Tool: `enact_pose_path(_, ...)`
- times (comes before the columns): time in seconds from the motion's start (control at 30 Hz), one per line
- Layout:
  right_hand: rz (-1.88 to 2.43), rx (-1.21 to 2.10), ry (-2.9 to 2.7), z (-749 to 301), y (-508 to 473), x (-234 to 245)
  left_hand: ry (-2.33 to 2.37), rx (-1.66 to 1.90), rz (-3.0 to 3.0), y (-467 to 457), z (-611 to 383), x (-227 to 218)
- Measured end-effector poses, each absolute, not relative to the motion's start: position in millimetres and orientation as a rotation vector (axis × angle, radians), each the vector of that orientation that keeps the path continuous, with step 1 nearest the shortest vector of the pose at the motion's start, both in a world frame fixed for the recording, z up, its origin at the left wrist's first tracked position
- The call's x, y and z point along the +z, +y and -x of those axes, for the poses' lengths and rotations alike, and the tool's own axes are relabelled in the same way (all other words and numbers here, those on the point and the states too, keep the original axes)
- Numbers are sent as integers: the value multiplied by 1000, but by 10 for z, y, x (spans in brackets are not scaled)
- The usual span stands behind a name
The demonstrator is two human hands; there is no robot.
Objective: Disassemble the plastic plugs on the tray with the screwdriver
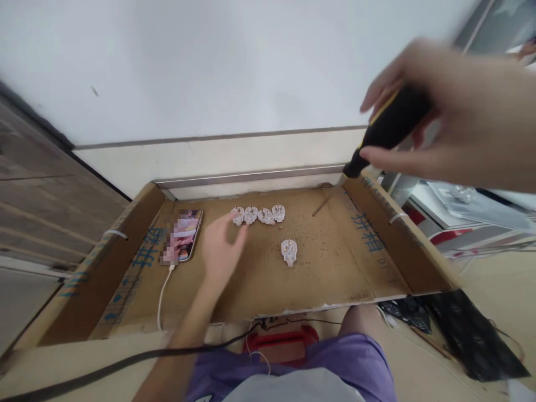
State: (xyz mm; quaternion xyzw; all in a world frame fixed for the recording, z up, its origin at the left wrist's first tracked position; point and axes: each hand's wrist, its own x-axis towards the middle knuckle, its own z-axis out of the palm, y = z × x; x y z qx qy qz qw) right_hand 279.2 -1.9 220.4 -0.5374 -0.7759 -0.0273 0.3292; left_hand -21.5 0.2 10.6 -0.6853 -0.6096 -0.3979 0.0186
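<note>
My right hand [452, 117], blurred, is wrapped round a black-and-yellow screwdriver [393, 120] above the right side of the cardboard tray. Its thin shaft slants down and left, with the tip over the cardboard. Lower left, my left hand [221, 245] reaches to a row of several clear plug housings with metal pins. Index finger and thumb are spread apart at the leftmost plug housing [238, 215], seemingly touching it; the other fingers are partly hidden. Another clear plug housing [288, 252] lies alone nearer the middle, pins up.
The cardboard tray [251, 279] has raised sides left and right and dark specks scattered on it. A phone [182, 237] with a white charging cable [159, 304] lies at left. A black cable [125, 365] crosses in front, above a red stool [280, 343]. A white wall stands behind.
</note>
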Motion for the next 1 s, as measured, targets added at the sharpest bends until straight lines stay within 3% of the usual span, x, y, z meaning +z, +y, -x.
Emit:
enact_pose_path(0.13, 1442, -257, -2233, -2980, 94, 2057, -2150, -1130, 1692, 78, 1172, 197)
enact_pose_path(0.33, 1488, -235, -2218, -3029, 121, 2047, -2182, -936, 1970, 268, 1829, 107)
enact_pose_path(0.5, 1552, -219, -2230, -3013, 149, 2070, -2082, -1454, 1775, 196, 1363, 209)
enact_pose_path(0.6, 1593, -220, -2284, -2952, 170, 2103, -1941, -1515, 1961, 68, 749, 273)
enact_pose_path(0.77, 1630, -194, -2321, -2756, 180, 2180, -1434, -1011, 2862, -135, -236, 263)
enact_pose_path(1.0, 1686, -411, -2299, -2689, 227, 2201, -1337, -851, 3081, 24, -512, -52)
